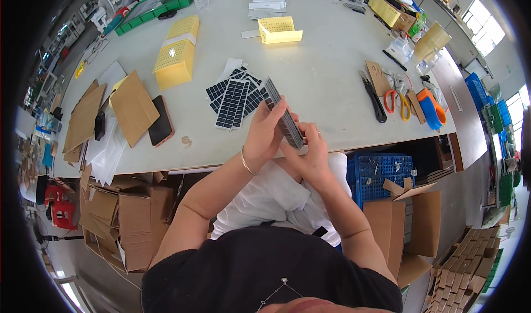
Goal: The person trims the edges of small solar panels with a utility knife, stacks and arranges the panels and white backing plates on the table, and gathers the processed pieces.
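Both my hands grip a stack of thin solar panels point(290, 126), tilted on edge just above the near side of the table. My left hand point(266, 129) wraps its upper left part, thumb along the side. At the lower right end, the fingers of my right hand point(311, 152) close on the same stack. Left of the stack, several small dark solar panels point(232, 104) with white grid lines lie overlapping on the table. Farther off stands a curled yellow perforated sheet point(279, 31), with a pile of whitish strips point(267, 5) behind it.
On the grey table point(326, 75), a yellow perforated bundle point(178, 50), a phone point(161, 121) and cardboard pieces point(134, 108) lie to the left. Rightward are a utility knife point(373, 97), scissors point(397, 104) and an orange-and-blue tape dispenser point(431, 109). Cardboard boxes point(135, 224) and a blue crate point(381, 172) stand below.
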Demonstrator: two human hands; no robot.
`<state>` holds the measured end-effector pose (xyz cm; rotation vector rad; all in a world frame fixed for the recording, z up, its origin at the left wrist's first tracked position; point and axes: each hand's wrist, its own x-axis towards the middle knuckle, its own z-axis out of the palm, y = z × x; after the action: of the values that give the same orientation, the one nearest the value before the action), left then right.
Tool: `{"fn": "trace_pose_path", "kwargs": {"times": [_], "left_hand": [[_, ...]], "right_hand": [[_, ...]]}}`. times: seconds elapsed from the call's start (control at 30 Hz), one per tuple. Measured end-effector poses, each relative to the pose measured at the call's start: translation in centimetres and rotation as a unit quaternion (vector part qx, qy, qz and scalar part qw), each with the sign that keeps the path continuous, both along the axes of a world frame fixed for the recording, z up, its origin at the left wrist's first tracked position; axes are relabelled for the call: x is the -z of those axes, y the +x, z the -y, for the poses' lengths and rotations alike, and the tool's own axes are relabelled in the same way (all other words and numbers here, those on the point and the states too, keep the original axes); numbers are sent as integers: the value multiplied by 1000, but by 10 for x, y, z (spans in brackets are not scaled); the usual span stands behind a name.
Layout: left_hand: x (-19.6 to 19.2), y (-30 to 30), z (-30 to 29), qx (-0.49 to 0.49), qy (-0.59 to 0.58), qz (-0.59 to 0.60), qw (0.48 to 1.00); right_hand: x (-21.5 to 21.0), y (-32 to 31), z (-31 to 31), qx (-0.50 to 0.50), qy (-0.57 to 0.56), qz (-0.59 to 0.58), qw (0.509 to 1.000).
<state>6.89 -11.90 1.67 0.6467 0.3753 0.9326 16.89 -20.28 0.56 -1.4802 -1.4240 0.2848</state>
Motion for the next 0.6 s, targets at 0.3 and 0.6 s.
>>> {"fn": "trace_pose_path", "kwargs": {"times": [0.3, 0.6], "left_hand": [[8, -6, 3, 95, 2, 63, 993], [20, 0, 7, 127, 12, 163, 978]], "right_hand": [[2, 4, 15, -53, 45, -45, 997], [8, -4, 21, -40, -2, -142, 989]]}}
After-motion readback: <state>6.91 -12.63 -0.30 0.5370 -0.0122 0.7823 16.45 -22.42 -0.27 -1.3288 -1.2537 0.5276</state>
